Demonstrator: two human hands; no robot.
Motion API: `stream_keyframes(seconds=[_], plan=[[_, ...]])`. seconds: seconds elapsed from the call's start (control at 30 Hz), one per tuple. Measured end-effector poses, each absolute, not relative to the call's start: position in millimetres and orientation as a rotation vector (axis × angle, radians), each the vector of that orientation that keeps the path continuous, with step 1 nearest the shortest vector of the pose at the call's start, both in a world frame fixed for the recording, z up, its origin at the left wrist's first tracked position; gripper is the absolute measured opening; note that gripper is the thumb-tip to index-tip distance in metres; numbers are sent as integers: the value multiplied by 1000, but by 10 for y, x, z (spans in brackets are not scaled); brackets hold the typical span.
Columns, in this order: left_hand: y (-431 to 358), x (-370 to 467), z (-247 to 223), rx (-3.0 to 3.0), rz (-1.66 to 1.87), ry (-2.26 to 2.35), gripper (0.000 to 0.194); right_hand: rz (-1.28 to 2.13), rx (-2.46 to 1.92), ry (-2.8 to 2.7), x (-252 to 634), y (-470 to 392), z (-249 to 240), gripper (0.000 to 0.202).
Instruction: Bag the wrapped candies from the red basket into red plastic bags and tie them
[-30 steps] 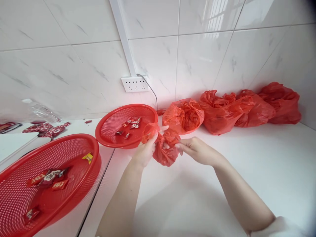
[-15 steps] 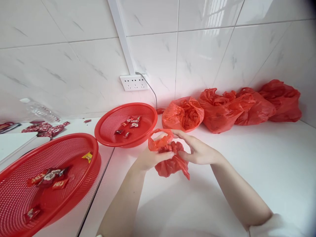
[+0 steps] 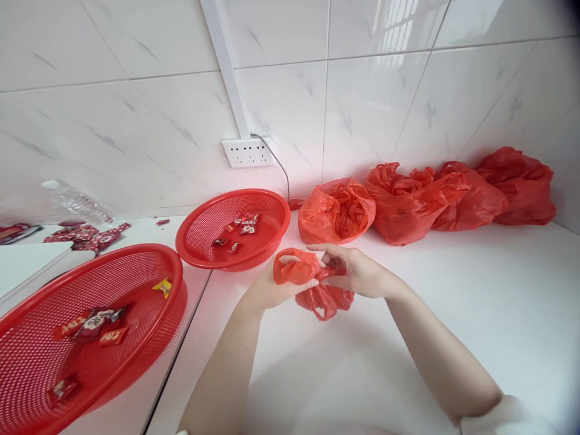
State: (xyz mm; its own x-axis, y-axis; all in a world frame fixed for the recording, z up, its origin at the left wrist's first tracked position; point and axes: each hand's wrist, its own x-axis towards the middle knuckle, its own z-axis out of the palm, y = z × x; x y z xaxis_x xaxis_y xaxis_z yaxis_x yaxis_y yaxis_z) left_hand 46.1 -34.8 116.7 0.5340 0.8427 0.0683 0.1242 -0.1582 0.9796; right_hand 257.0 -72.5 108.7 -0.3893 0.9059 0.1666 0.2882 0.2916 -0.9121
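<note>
A crumpled red plastic bag (image 3: 327, 301) is between my hands, above the white tabletop. My left hand (image 3: 270, 289) grips it from the left, with one loop of the bag hanging over the fingers. On the other side, the fingers of my right hand (image 3: 362, 270) are curled in on a gathered part of the bag, the index finger stretched toward the left hand. The lower part of the bag bulges below the fingers, and what is in it cannot be seen.
Two red mesh baskets, a far one (image 3: 188, 232) and a near one (image 3: 174, 266), hold wrapped candies. Several filled red bags (image 3: 401, 208) line the wall at right. A clear plastic bottle (image 3: 79, 202) and patterned red pouches (image 3: 97, 238) lie at far left. A power socket (image 3: 248, 153) is on the wall.
My hands have shifted the bag's lower part slightly right and turned it. The right fingers have curled in on the bag, and the loop on my left hand has dropped a little.
</note>
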Motion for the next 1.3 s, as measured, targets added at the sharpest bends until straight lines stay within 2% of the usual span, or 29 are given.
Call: stream_keyframes(seconds=[0.1,0.17,0.27,0.4,0.5,0.6,0.73,0.8,0.87,0.97,1.03,1.1,1.23,1.3], plan=[[-341,374,1244,1748,564,758,24,1236,-996,-1798,2541,-711,1070,64],[-330,343,1261,1837,587,690,21,1309,-951,-1736,2503,-704,1058,64],[-328,396,1203,2047,859,695,15,1294,-985,-1673,2448,-709,1035,66],[-340,562,1059,2342,1346,813,19,1424,-903,-1634,2447,-738,1053,81],[-328,623,999,2337,1494,794,15,1595,-813,-1528,2482,-737,1102,53],[-301,602,992,2244,1417,700,14,1584,-772,-1471,2491,-708,1111,24],[-267,518,1021,2040,1027,582,12,1375,-830,-1525,2500,-681,1063,17],[-253,480,1050,1883,796,542,18,1196,-920,-1611,2526,-682,1049,11],[-240,458,1085,1801,626,528,22,847,-996,-1776,2557,-678,1041,4],[-235,461,1134,1818,534,558,19,180,-1048,-1931,2583,-648,1023,11],[-242,476,1153,1829,503,565,17,-14,-1055,-1900,2581,-629,1011,13],[-252,491,1161,1812,507,554,17,131,-1038,-1856,2570,-631,1014,12],[-253,500,1156,1754,625,589,17,872,-959,-1731,2537,-689,1054,23],[-241,491,1151,1745,624,596,19,1043,-954,-1652,2513,-710,1066,25]])
